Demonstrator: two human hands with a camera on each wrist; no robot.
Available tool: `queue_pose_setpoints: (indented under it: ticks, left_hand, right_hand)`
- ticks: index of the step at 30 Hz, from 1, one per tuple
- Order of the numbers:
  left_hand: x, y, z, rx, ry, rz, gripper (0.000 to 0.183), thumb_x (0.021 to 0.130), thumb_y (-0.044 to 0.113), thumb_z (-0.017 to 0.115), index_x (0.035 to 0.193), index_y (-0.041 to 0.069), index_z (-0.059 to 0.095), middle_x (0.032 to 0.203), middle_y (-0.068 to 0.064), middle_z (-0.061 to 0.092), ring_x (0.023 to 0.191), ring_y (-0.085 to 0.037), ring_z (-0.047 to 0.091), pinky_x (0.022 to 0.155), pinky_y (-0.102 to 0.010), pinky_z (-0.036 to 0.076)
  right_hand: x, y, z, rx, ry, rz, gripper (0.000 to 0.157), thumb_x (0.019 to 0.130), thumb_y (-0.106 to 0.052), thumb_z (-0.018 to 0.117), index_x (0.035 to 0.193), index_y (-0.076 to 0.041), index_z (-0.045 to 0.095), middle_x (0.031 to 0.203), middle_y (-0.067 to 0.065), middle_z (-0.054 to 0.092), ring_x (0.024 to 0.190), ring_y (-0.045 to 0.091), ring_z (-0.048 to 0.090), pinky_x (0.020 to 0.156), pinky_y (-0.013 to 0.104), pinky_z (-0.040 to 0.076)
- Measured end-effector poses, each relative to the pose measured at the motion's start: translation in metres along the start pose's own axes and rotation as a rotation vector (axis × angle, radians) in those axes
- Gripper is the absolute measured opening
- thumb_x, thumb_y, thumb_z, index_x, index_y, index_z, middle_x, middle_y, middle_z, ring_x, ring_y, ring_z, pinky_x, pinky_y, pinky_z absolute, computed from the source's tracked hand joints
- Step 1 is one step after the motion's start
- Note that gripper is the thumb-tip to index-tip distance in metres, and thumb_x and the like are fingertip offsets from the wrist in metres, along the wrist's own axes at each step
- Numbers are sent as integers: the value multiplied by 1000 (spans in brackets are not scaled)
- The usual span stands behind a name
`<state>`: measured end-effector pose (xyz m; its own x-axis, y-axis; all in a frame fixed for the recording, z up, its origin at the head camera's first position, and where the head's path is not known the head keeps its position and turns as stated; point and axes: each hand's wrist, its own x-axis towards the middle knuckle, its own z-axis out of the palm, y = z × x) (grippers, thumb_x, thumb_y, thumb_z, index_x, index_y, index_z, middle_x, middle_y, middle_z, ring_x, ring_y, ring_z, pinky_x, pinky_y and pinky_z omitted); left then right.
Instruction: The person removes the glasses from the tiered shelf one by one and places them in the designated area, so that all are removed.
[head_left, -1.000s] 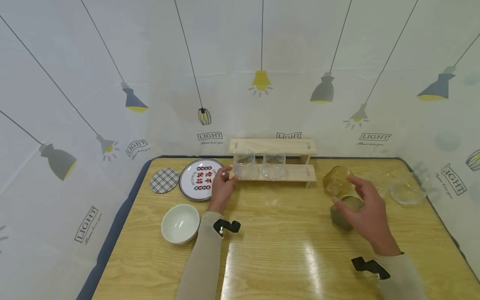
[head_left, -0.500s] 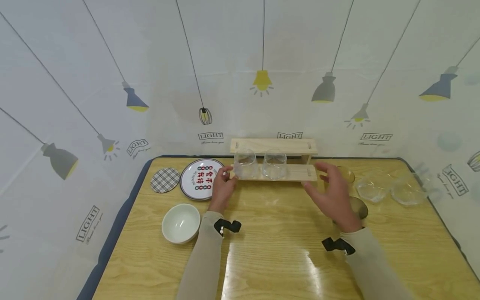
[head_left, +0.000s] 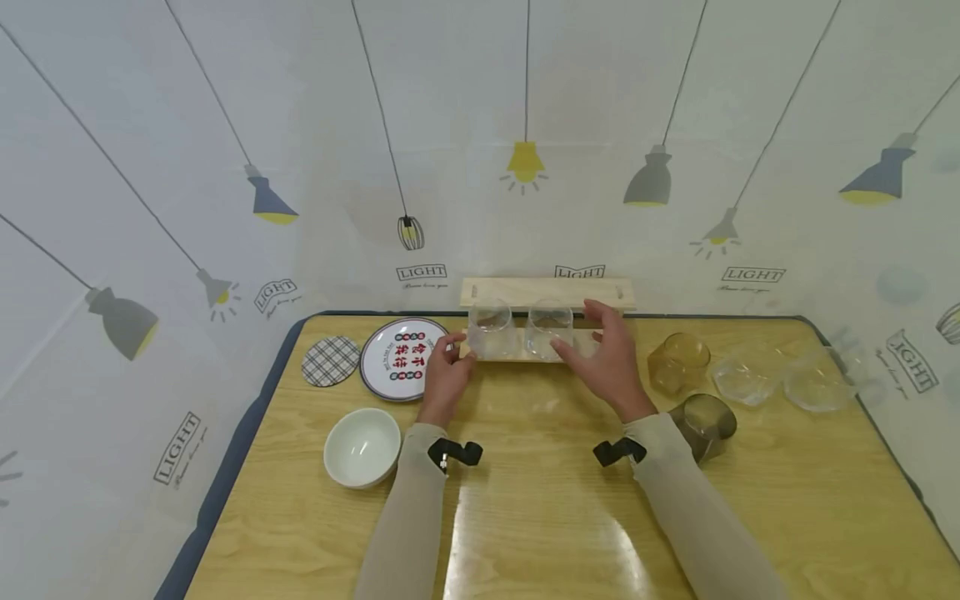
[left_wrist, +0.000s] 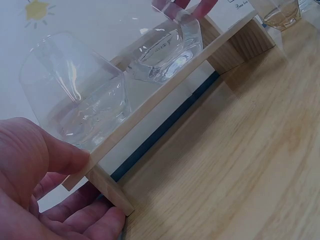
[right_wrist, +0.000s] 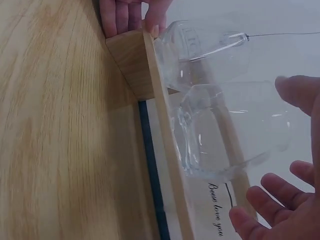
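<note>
Two clear glasses stand side by side on the lower plank of a two-tier wooden rack [head_left: 525,290] by the wall. My left hand [head_left: 447,382] grips the rack's left end, thumb on the plank's edge and fingers about the leg, as the left wrist view shows. The left glass [left_wrist: 75,95] is just beyond that thumb. Around the right glass [right_wrist: 225,132] my right hand [head_left: 611,362] is spread, thumb at the near side and fingers at the far side. In the right wrist view its fingertips [right_wrist: 242,220] look apart from the glass.
Right of the rack are an amber glass [head_left: 678,362], a dark smoky glass [head_left: 707,423] and clear faceted glassware [head_left: 744,379]. On the left lie a printed plate [head_left: 399,385], a checked round coaster [head_left: 330,361] and a white bowl [head_left: 362,448]. A printed wall covering borders the table [head_left: 540,500].
My right hand has moved left from above the amber and smoky glasses, past the rack's right end, to the right glass. The left hand has stayed on the rack.
</note>
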<state>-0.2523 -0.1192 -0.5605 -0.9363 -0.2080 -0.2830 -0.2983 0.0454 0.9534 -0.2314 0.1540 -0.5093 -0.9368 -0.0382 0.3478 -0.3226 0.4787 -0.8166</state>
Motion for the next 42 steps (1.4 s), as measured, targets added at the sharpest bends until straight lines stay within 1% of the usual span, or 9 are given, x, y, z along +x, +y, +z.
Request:
queue_pose_setpoints:
  ticks: [5,11,15,20,26,32,37,39,42]
  left_hand:
    - [0,0,0,4,1,-4,38,100,15,69,135,25,62,135,-10,60,110,-21,59,87,-32,53]
    - [-1,2,0,-1,-1,26,39,99,14,70,136,23,62,129,-11,62,104,-21,60,84,-31,52]
    - [-1,0,0,-3,-14,19,39,98,13,70,136,22,62,131,-11,62,105,-20,60,84,-30,53]
    - [-1,1,0,1,-2,32,39,99,12,70,136,21,62,131,-13,63,105,-20,61,84,-30,53]
    - [0,2,0,-4,-5,46,39,99,12,69,136,20,61,130,-13,63,102,-19,61,81,-29,53]
    - [-1,2,0,0,-9,39,39,100,11,69,137,20,61,132,-14,63,103,-20,62,85,-31,54]
    - [-2,2,0,-9,-10,48,39,100,11,69,137,19,61,133,-15,63,104,-20,62,87,-33,54]
    - [-2,2,0,-9,-13,46,39,100,11,68,137,19,61,133,-15,63,105,-20,62,87,-33,54]
    - [-2,2,-1,7,-9,37,38,100,13,68,137,21,61,133,-13,62,104,-20,63,86,-32,55]
  right_hand:
    - [9,5,13,35,-65,81,88,91,-42,83,159,-10,39,154,16,49,141,35,48,114,59,45]
    - [12,8,22,24,-106,107,93,90,-49,82,162,-13,36,156,18,47,142,39,49,112,61,47]
    - [10,12,26,18,-127,150,96,89,-53,82,162,-14,35,158,16,47,144,39,49,112,60,49]
    - [9,13,28,46,-117,129,92,90,-48,82,161,-13,36,157,15,48,147,36,47,117,57,45]
    - [10,8,28,61,-104,140,89,91,-43,83,161,-14,37,157,17,47,145,40,48,113,61,47]
    - [5,8,28,45,-89,134,87,87,-47,85,156,-16,42,152,15,52,142,37,51,111,60,50]
    - [-6,6,27,46,-55,118,87,85,-46,88,155,-18,45,146,13,56,137,36,57,102,57,57]
    - [-12,6,26,42,-50,110,86,85,-46,88,154,-18,47,143,12,58,132,36,60,95,56,60]
    - [-22,6,24,45,-57,87,82,85,-41,90,152,-16,49,139,11,61,125,33,64,91,52,62]
